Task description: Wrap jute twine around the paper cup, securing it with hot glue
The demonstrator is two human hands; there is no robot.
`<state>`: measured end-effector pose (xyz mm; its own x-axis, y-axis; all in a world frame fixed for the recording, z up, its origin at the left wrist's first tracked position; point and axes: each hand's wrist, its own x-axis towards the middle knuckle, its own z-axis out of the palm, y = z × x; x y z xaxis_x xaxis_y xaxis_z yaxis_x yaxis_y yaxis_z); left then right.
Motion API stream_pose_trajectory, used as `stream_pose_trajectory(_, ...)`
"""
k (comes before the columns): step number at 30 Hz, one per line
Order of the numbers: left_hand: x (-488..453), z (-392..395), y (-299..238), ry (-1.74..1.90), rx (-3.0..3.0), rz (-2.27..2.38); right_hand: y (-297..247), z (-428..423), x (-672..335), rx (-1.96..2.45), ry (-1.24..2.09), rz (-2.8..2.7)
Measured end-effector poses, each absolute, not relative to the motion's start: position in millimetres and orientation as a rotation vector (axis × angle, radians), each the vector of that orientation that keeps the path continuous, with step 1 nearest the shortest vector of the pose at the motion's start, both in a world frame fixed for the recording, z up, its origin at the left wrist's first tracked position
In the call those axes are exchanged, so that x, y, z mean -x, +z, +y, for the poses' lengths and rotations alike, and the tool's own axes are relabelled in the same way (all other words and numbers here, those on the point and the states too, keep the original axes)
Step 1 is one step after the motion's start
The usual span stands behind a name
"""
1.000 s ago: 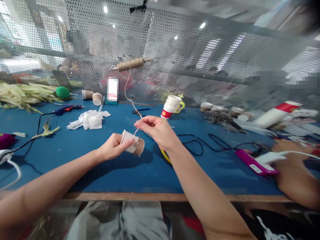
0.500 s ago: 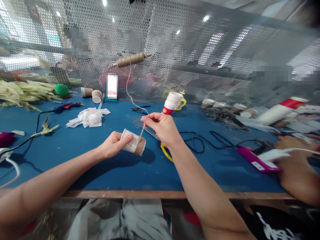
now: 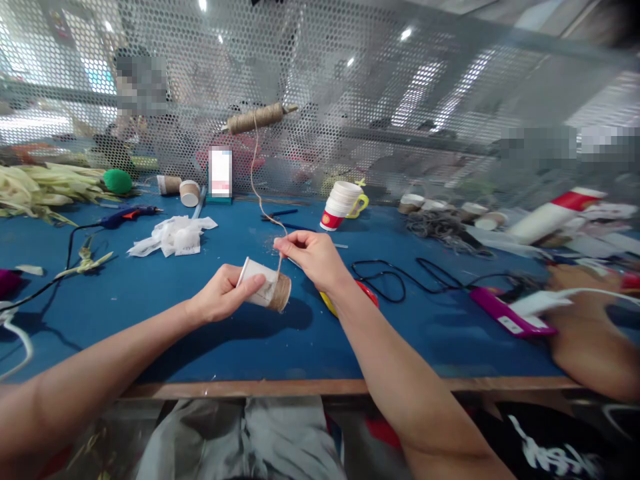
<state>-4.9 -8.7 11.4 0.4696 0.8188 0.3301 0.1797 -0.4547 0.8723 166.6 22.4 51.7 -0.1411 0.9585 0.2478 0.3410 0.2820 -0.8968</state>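
My left hand point(image 3: 220, 295) grips a small paper cup point(image 3: 256, 283) lying sideways above the blue table point(image 3: 280, 340); brown twine covers the cup's bottom end. My right hand point(image 3: 309, 257) pinches the twine point(image 3: 257, 179) just above the cup. The twine runs up to a spool point(image 3: 257, 117) hung on the perforated metal screen. Yellow-handled scissors point(image 3: 327, 304) lie partly hidden under my right wrist.
A stack of paper cups point(image 3: 340, 207) stands behind my right hand. A blue glue gun point(image 3: 127, 214), white wrappers point(image 3: 173, 237) and pale leaves point(image 3: 40, 187) lie left. Black cable point(image 3: 400, 280), a purple glue gun point(image 3: 505, 315) and another person's arm point(image 3: 590, 347) are right.
My right hand has moved slightly left and down toward the cup, keeping its pinch on the twine. The left hand still holds the cup in about the same place.
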Motion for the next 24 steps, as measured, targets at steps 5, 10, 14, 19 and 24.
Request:
stream_pose_trajectory(5, 6.4, -10.2, 11.6, 1.086, -2.074, 0.757, 48.1, 22.2, -165.5, 1.198, 0.923, -1.689)
stream_pose_trajectory(10, 7.4, -11.6, 11.7, 1.147, -2.144, 0.728, 45.5, 21.2, -164.6, 1.202, 0.955, -1.692)
stream_pose_trajectory(14, 7.1, -13.0, 12.9, 1.161, -2.176, 0.756, 44.0, 21.1, -164.6, 1.193, 0.973, -1.711)
stream_pose_trajectory(19, 6.8, -15.3, 14.7, 1.24, -2.205, 0.693, 42.8, 19.8, -163.4, 1.188, 1.035, -1.719)
stream_pose_trajectory(24, 5.3, -16.0, 16.9, 1.349, -2.244, 0.611, 43.6, 17.6, -161.3, 1.224, 1.107, -1.696)
